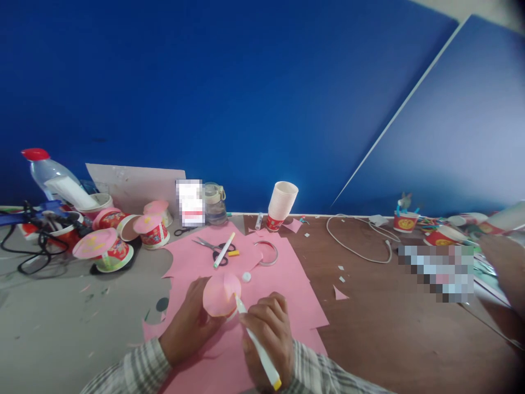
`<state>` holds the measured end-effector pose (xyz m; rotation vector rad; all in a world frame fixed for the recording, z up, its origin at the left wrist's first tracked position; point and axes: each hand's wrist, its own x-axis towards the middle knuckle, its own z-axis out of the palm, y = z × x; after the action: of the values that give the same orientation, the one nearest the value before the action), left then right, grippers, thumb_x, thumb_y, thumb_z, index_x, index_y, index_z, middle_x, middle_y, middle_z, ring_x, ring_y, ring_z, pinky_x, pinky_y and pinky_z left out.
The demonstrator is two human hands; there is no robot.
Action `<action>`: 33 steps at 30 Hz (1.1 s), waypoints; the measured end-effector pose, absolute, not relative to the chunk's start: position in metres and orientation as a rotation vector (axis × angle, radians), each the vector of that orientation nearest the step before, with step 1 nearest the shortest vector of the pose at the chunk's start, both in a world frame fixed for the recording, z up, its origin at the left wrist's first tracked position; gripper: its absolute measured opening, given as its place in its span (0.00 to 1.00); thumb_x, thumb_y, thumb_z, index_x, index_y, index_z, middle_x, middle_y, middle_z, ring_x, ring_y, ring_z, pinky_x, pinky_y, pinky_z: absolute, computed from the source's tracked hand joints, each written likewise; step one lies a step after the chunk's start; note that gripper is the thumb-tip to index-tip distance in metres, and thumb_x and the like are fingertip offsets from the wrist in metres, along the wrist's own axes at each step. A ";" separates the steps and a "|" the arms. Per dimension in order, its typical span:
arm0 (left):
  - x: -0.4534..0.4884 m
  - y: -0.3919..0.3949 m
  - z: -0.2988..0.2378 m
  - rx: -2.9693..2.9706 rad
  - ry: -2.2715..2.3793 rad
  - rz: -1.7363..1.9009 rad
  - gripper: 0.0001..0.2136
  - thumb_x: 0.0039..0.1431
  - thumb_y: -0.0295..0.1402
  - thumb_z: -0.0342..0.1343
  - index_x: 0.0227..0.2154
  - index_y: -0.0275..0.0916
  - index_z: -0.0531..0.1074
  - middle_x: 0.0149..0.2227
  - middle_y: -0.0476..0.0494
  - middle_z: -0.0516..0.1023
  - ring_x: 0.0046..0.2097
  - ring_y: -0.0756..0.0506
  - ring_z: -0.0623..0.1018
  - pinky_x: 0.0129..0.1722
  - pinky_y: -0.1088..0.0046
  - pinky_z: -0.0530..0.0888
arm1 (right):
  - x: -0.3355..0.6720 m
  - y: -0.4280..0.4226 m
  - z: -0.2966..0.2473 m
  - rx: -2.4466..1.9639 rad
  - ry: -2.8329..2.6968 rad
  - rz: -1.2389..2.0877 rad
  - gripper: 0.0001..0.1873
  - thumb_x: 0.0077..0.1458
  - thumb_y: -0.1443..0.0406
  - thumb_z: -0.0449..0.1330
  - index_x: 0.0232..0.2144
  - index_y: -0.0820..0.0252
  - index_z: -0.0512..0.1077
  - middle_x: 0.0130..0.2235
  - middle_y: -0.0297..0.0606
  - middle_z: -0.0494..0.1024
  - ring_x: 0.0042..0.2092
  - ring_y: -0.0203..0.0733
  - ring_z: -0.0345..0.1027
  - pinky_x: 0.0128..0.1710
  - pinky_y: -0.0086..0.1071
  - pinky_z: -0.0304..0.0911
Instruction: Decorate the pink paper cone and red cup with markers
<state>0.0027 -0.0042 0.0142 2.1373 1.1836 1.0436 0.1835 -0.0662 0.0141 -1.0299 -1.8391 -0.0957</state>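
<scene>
My left hand [191, 323] is closed around a paper cup, mostly hidden beneath a round pink paper disc [217, 295]. A thin yellow line shows along the disc's lower edge. In my right hand [273, 328] is a white marker [262, 353] with a yellow end, its tip at the disc's right side. Pink paper sheets [295, 301] lie under both hands. Just beyond the disc are a small white round piece [246, 277], black-handled scissors [215, 251], another white marker [224, 250] and a yellow cap [233, 253].
A tape roll [275, 257] lies on the pink paper, with stacked paper cups [282, 202] behind. Several cups with pink discs [96, 243] stand left, near a red-capped bottle [53, 172]. A white cable [348, 249] curls rightward. Another person's arm [502, 273] reaches in at far right.
</scene>
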 end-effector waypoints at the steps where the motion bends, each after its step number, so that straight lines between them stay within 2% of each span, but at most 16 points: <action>1: 0.002 -0.004 0.014 2.149 1.186 1.048 0.21 0.40 0.39 0.60 0.41 0.46 0.65 0.39 0.45 0.73 0.41 0.39 0.72 0.38 0.61 0.74 | 0.183 -0.067 0.015 -1.022 -1.846 -0.094 0.08 0.53 0.64 0.54 0.34 0.58 0.72 0.26 0.33 0.74 0.30 0.40 0.66 0.34 0.39 0.59; 10: 0.002 -0.004 0.013 2.116 1.202 1.021 0.22 0.37 0.35 0.61 0.40 0.46 0.66 0.38 0.46 0.73 0.42 0.39 0.71 0.40 0.59 0.73 | 0.179 -0.073 0.017 -0.923 -1.868 -0.102 0.09 0.55 0.63 0.53 0.31 0.59 0.72 0.26 0.31 0.74 0.29 0.37 0.66 0.34 0.36 0.59; 13: 0.002 -0.004 0.012 2.099 1.186 1.034 0.23 0.38 0.37 0.61 0.42 0.46 0.65 0.40 0.45 0.73 0.43 0.38 0.71 0.41 0.59 0.73 | 0.183 -0.071 0.014 -0.889 -1.867 -0.088 0.10 0.56 0.61 0.53 0.36 0.59 0.71 0.28 0.33 0.74 0.30 0.40 0.67 0.34 0.38 0.61; 17: 0.001 -0.007 0.015 1.986 1.165 1.020 0.28 0.40 0.38 0.60 0.47 0.46 0.60 0.46 0.43 0.71 0.47 0.39 0.70 0.44 0.60 0.71 | 0.188 -0.066 0.010 -0.930 -1.730 -0.005 0.17 0.56 0.59 0.52 0.47 0.59 0.67 0.35 0.40 0.73 0.35 0.45 0.68 0.35 0.44 0.65; 22: 0.000 -0.009 0.018 1.865 1.078 0.930 0.26 0.43 0.36 0.58 0.47 0.47 0.59 0.45 0.44 0.71 0.46 0.40 0.71 0.43 0.61 0.72 | 0.191 -0.063 0.007 -0.948 -1.715 0.073 0.23 0.58 0.60 0.51 0.55 0.57 0.60 0.42 0.43 0.74 0.42 0.51 0.69 0.41 0.50 0.68; 29: -0.003 -0.006 0.019 1.844 0.965 0.898 0.29 0.40 0.29 0.58 0.48 0.46 0.57 0.47 0.45 0.67 0.49 0.40 0.67 0.47 0.60 0.70 | 0.189 -0.057 0.002 -0.997 -1.672 0.088 0.23 0.57 0.63 0.53 0.55 0.56 0.59 0.50 0.43 0.73 0.52 0.53 0.66 0.51 0.54 0.66; 33: -0.005 -0.005 0.013 1.837 0.978 0.886 0.28 0.41 0.32 0.58 0.49 0.47 0.57 0.49 0.44 0.66 0.51 0.39 0.66 0.48 0.59 0.69 | 0.186 -0.054 0.000 -1.007 -1.646 0.123 0.24 0.56 0.65 0.55 0.55 0.55 0.59 0.51 0.42 0.73 0.53 0.52 0.66 0.52 0.54 0.66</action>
<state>-0.0047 -0.0051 0.0133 1.8369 0.9776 0.8862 0.1857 -0.0544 0.0000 -1.0070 -1.6458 0.1228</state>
